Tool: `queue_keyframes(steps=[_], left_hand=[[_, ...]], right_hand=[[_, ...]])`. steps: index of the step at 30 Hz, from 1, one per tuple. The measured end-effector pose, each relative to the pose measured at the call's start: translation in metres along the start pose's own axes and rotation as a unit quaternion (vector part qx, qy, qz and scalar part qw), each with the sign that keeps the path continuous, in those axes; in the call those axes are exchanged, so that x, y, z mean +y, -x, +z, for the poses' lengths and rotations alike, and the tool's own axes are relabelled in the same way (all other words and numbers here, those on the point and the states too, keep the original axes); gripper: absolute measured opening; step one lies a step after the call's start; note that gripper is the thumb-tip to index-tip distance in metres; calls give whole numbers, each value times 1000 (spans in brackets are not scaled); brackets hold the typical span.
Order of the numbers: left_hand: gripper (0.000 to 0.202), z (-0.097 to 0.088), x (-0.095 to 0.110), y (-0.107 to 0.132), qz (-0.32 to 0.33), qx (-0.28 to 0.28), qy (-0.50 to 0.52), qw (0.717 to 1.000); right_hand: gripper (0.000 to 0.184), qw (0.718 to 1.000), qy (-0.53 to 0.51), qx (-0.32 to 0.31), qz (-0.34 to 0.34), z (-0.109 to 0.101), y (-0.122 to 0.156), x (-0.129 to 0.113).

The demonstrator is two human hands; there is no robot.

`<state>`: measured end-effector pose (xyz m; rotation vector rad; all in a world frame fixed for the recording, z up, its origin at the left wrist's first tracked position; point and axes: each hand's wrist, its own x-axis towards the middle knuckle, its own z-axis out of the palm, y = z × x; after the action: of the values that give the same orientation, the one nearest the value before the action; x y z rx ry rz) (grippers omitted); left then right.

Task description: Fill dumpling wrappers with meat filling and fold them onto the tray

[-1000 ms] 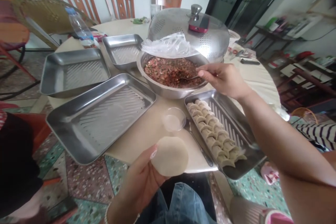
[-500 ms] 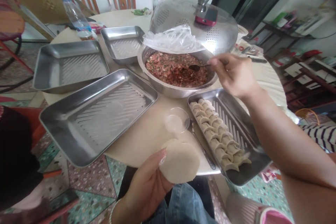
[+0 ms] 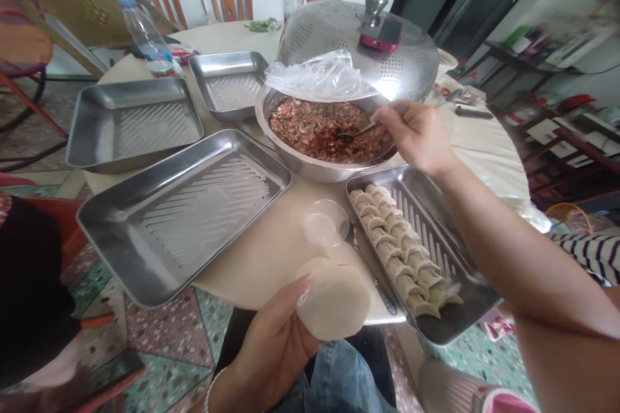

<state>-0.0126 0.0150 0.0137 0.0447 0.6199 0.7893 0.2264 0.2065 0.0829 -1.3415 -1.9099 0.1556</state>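
Note:
Low in the middle, my left hand [image 3: 274,342] pinches a round dumpling wrapper [image 3: 336,303] by its left side, just off the table's front edge. My right hand [image 3: 419,135] grips a spoon [image 3: 365,131] by the handle over the right rim of a steel bowl [image 3: 317,171]. The spoon's tip is sunk in the minced filling [image 3: 310,124], where a darker hollow shows. Right of centre, a metal tray [image 3: 450,329] holds rows of folded dumplings [image 3: 400,245]. A small clear dish [image 3: 325,224] sits between the bowl and the wrapper.
Metal trays [image 3: 184,213] stand at the left, with a plastic bottle [image 3: 145,32] behind them. Behind the bowl are a crumpled plastic bag [image 3: 322,75] and a large steel lid [image 3: 320,26] with a phone [image 3: 381,35] on it. A person's dark sleeve [image 3: 33,290] shows at far left.
My right hand has shifted slightly left and down, and the spoon's tip has dipped deeper into the filling. My left hand keeps the wrapper almost still.

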Motion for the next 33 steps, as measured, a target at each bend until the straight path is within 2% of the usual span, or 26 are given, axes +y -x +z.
queue_keyframes(steps=[3, 6, 8, 13, 16, 19, 25, 33], left_hand=[[30, 0, -2, 1, 6, -6, -1, 1000], [27, -2, -4, 3, 11, -24, 0, 1000], [26, -3, -6, 4, 13, -31, 2, 999], [24, -4, -9, 5, 28, -35, 27, 999], [23, -3, -10, 6, 28, -30, 35, 999], [23, -2, -10, 7, 27, -28, 38, 999], [26, -4, -8, 11, 37, -28, 30, 999], [31, 1, 1, 13, 94, -23, 28, 995]], right_hand=[[29, 993, -66, 24, 97, 5, -11, 10], [30, 988, -89, 27, 124, 10, -18, 11], [29, 991, -84, 17, 104, 12, -19, 4], [37, 999, 6, -29, -28, 11, -12, -19], [45, 998, 2, -44, -39, 10, -8, -27], [46, 998, -37, -42, -20, 13, -7, -27], [41, 985, -158, 28, 67, 14, -11, -8], [39, 969, -176, 124, 122, -8, -6, 43]])
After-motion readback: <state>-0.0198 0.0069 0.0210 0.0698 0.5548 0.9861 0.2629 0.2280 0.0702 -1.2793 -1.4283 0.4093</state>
